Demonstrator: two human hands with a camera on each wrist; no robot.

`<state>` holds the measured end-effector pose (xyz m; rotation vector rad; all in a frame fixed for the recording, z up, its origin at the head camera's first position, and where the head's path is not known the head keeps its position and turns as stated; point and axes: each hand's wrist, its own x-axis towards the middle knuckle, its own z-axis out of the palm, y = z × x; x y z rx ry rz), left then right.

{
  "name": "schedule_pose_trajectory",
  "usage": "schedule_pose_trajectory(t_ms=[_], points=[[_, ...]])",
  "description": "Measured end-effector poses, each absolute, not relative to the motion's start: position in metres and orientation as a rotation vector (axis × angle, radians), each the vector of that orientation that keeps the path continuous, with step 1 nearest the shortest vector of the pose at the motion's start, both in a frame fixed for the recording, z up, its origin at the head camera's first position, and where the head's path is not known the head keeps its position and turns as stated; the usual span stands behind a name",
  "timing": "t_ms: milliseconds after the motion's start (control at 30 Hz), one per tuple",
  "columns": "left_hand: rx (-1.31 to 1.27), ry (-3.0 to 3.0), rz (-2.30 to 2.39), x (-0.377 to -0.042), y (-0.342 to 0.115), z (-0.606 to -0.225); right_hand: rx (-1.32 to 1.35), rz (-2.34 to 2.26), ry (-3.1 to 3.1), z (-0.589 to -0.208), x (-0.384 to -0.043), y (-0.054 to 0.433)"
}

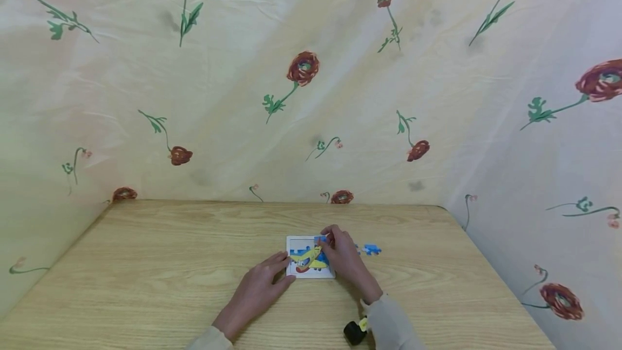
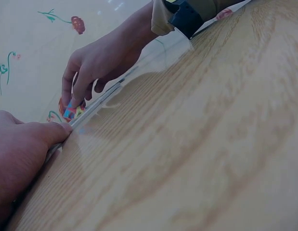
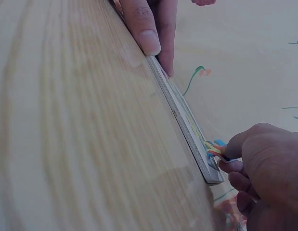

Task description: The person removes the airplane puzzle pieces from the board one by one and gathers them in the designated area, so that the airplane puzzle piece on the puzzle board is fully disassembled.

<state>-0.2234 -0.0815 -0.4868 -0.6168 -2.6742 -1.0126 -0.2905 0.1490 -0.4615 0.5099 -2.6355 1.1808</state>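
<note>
My right hand (image 1: 344, 255) — the nearer — pinches a jigsaw piece (image 3: 215, 149) at the far-right corner of the puzzle frame (image 1: 311, 276); my left hand (image 1: 256, 287), fingers extended, touches its left edge.

- And there it is, lower centre of the head view: a puzzle (image 1: 311, 263) with a white border (image 1: 311, 276), showing a bright yellow plane (image 1: 305, 261), red on the nose, against blue!
- Just right of it, loose pieces (image 1: 372, 249) flash blue.
- Right side of the right wrist view, a piece (image 3: 217, 150) flashes blue, yellow and orange-red.
- Bottom of the head view: beige sleeves (image 1: 393, 324), plus a black gadget (image 1: 354, 334) touched with yellow.
- Below, a pale tan table (image 1: 170, 258), streaked with wood grain.
- Above, cream cloth (image 1: 233, 85), scattered with red flowers (image 1: 303, 68) on green stems!
</note>
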Motion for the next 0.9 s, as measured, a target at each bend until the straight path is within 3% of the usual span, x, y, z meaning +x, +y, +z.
schedule_pose_trajectory(t_ms=[900], points=[[-0.604,-2.685,-1.024,-0.220,-0.081,-0.484,0.366,1.359,-2.635,-0.458,-0.286,0.173]])
